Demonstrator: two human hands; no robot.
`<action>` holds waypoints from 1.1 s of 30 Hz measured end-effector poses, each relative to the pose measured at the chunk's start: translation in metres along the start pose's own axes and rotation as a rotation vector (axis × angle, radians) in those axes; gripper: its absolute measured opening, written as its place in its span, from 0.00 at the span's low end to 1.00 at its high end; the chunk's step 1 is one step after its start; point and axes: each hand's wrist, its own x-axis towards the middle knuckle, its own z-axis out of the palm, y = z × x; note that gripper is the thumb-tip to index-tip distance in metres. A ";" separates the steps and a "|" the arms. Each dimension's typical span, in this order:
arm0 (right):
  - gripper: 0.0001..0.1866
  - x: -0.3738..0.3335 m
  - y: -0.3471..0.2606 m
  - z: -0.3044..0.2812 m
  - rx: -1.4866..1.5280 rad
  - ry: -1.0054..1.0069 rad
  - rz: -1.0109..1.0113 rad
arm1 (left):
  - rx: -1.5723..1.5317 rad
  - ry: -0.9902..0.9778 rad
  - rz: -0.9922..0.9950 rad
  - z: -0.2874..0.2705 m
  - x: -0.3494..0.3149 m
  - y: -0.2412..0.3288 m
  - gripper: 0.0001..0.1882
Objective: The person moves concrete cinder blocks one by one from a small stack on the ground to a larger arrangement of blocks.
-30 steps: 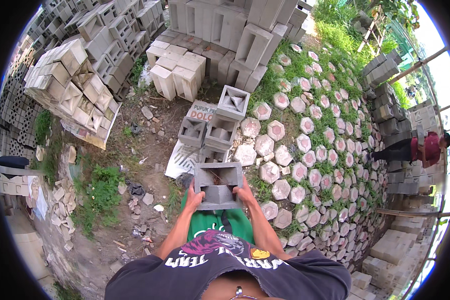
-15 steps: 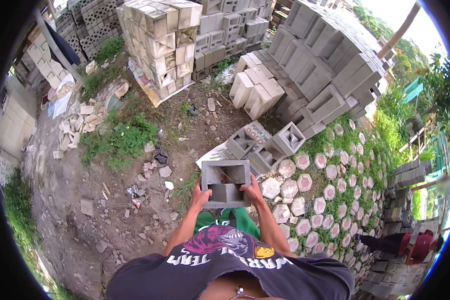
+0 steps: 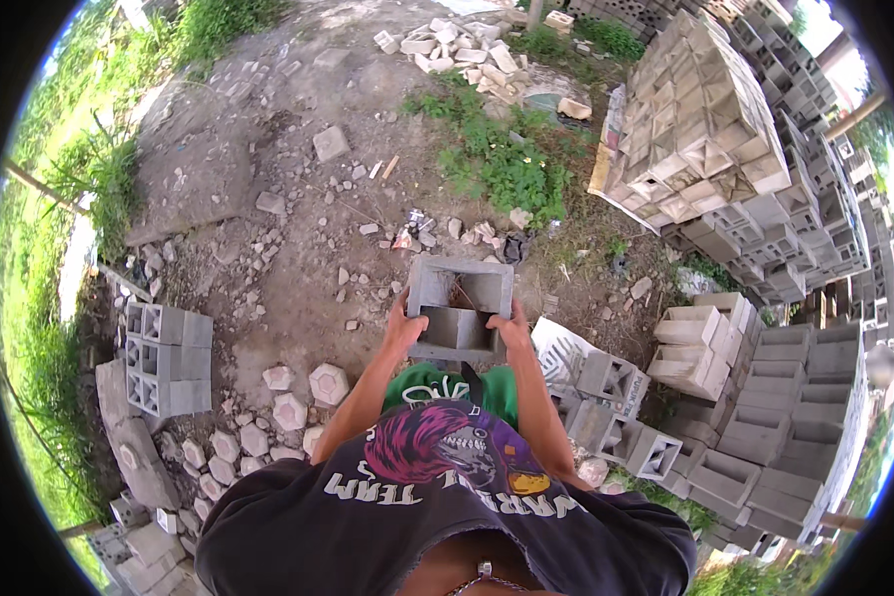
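Observation:
I hold a grey hollow concrete block [image 3: 460, 350] in front of my body, its two open cells facing up toward me. My left hand [image 3: 404, 328] grips the block's left side, thumb hooked over the edge by the near cell. On the opposite side my right hand [image 3: 512, 326] grips it the same way. The fingers beneath are hidden by the block. Through the cells only shaded inner walls and a thin strand show.
A small stack of grey blocks [image 3: 169, 360] stands at left. Loose blocks [image 3: 616, 427] lie on a printed sheet [image 3: 563, 353] at right, beside tall block stacks [image 3: 700, 119]. Rubble [image 3: 457, 48], weeds [image 3: 507, 164] and hexagonal pavers [image 3: 288, 410] lie around.
My view has swung left, with the block still between both hands. The small stack at left has come into sight, and the tall stacks now sit farther right.

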 end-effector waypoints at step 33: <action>0.45 0.160 0.045 0.439 -0.789 -1.234 0.084 | -0.617 1.256 -0.158 -0.205 -0.005 -0.024 0.47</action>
